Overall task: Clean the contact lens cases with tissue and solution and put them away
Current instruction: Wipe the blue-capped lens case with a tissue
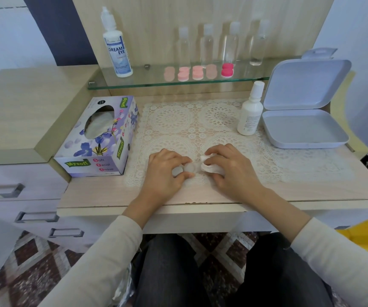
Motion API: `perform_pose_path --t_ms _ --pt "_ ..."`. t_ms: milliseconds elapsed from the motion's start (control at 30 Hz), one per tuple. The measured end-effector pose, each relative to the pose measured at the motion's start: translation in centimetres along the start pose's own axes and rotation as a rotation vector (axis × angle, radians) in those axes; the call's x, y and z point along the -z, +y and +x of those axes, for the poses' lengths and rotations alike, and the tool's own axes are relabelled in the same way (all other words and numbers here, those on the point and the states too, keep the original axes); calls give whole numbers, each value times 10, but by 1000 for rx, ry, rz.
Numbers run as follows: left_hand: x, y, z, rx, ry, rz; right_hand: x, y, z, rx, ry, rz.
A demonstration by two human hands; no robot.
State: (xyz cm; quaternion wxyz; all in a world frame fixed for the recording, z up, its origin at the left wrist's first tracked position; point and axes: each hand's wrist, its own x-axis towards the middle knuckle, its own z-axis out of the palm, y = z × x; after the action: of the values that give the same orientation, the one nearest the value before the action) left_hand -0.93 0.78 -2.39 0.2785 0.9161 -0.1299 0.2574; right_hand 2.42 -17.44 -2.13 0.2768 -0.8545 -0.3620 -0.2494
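- Case (184, 169) sits low at the front of the bench (103, 193), long axis left to right; whether it rests on the bench cannot be told.
- Left hand (167, 171): grip curled, thumb and fingers pinching the case.
- Right hand (229, 169): grip bunched round a tissue (208, 167), just right of the case's right end, so the wipe likely comes from that side.
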Motion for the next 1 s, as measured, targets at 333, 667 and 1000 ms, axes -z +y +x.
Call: perform_pose_path --t_ms 333,667,1000 --pt "5 6 0 7 -42 27 3 0 1 -1 -20 57" --pt "6 11 -2 31 -11 48 9 -3 1 -133 -7 152" --pt "22 16 -1 158 111 -101 30 -9 11 -438 323 291"
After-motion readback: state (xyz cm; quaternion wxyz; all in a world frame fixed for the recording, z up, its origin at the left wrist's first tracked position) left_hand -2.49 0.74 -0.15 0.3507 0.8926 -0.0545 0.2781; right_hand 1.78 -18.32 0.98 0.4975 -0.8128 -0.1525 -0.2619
